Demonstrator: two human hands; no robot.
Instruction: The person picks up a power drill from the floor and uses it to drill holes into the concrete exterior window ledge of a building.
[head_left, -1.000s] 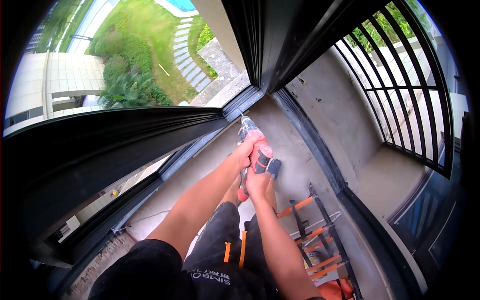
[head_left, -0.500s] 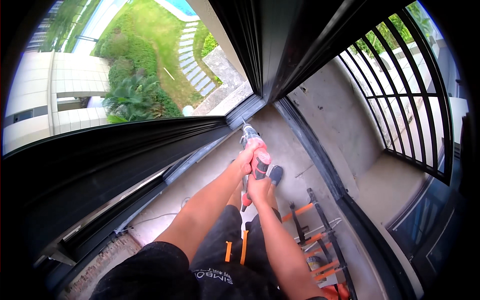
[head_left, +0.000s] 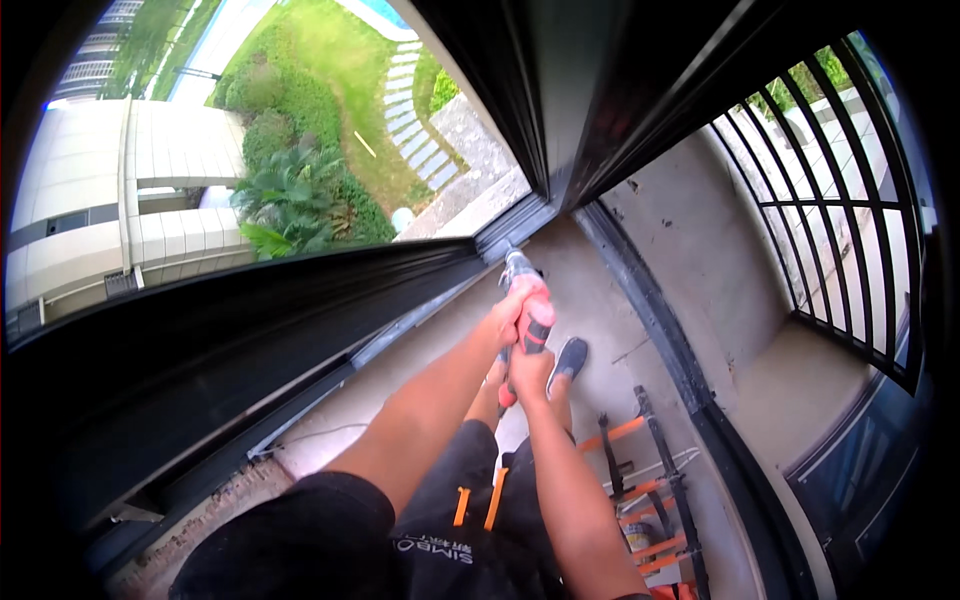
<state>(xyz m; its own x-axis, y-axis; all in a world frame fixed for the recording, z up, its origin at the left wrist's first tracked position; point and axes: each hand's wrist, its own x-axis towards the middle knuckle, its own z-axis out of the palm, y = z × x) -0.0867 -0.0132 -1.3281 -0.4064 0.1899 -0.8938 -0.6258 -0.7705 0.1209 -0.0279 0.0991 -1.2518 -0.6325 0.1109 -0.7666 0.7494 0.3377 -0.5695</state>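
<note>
A red and grey power drill (head_left: 536, 318) points away from me, its tip at the grey lower window track (head_left: 510, 228) just left of the corner post (head_left: 560, 150); whether the bit is inside the metal is hard to tell. My left hand (head_left: 515, 300) is wrapped round the drill's body near the front. My right hand (head_left: 535, 372) grips the drill lower down and nearer me. Below the drill my legs and a dark shoe (head_left: 572, 355) show on the dusty concrete floor (head_left: 600, 290).
A black ladder with orange steps (head_left: 625, 428) stands at lower right, near a second dark track (head_left: 650, 310). Black window bars (head_left: 830, 200) are on the right. A long dark frame (head_left: 250, 300) crosses the left, with a garden (head_left: 290, 150) far below outside. A thin cable (head_left: 310, 437) lies at lower left.
My view has shifted, so the frames, drill and arms sit farther right in the picture. Both hands still grip the drill, which stays at the track, its bit now showing less.
</note>
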